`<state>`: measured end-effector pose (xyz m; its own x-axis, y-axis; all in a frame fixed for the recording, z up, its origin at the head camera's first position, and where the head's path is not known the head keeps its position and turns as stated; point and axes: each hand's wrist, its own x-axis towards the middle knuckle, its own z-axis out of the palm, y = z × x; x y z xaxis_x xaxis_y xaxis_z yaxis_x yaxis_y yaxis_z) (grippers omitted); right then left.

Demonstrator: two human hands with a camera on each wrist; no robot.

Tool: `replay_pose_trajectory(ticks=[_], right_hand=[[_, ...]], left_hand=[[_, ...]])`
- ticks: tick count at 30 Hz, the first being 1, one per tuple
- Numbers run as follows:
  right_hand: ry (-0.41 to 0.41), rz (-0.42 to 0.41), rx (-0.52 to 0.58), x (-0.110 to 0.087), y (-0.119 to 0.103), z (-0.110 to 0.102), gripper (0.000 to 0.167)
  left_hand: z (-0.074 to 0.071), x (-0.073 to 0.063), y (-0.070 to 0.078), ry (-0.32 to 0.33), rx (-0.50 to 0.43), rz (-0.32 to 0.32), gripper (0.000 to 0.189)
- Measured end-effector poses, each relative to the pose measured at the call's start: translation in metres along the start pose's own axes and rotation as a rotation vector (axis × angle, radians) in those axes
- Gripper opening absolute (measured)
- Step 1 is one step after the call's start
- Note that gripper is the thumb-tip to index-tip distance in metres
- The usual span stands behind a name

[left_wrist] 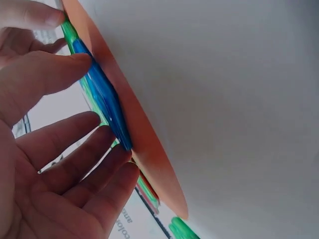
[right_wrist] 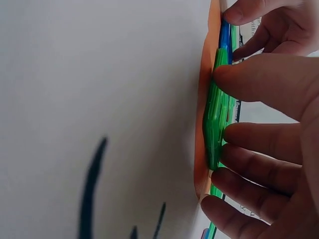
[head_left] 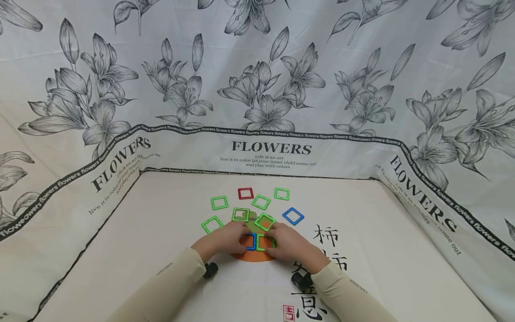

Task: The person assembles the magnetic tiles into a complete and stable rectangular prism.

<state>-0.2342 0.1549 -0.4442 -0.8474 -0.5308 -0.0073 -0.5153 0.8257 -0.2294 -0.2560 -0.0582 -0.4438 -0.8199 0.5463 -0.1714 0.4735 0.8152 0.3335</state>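
Observation:
On a round orange print (head_left: 252, 256), a blue square frame tile (head_left: 254, 241) and a green square frame tile (head_left: 259, 243) sit edge to edge. My left hand (head_left: 225, 237) pinches the blue tile, thumb on its near side and fingers along its far side, as the left wrist view shows. The green tile is pinched the same way by my right hand (head_left: 290, 243). Both tiles are partly covered by fingers. Just beyond the hands lie two more green tiles, one at left (head_left: 240, 221) and one at right (head_left: 259, 218).
Farther back are a red tile (head_left: 246, 198), a tilted blue tile (head_left: 298, 212) and several other green tiles. Black brush-style characters (head_left: 326, 235) are printed on the white cloth at right. A flower-print curtain (head_left: 265, 80) surrounds the table on three sides.

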Motion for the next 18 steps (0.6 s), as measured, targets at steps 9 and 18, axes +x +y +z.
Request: replay_pose_trajectory(ticks=[9,18], right_hand=[[0.001,-0.015,0.007,0.000,0.000,-0.002,0.043],[0.005,0.013,0.040,-0.003,0.002,-0.004,0.043]], left_hand=[[-0.006,-0.007,-0.019,0.087,-0.041,-0.035,0.043],[-0.011,-0.013,-0.036,0.154,-0.004,-0.207,0.047]])
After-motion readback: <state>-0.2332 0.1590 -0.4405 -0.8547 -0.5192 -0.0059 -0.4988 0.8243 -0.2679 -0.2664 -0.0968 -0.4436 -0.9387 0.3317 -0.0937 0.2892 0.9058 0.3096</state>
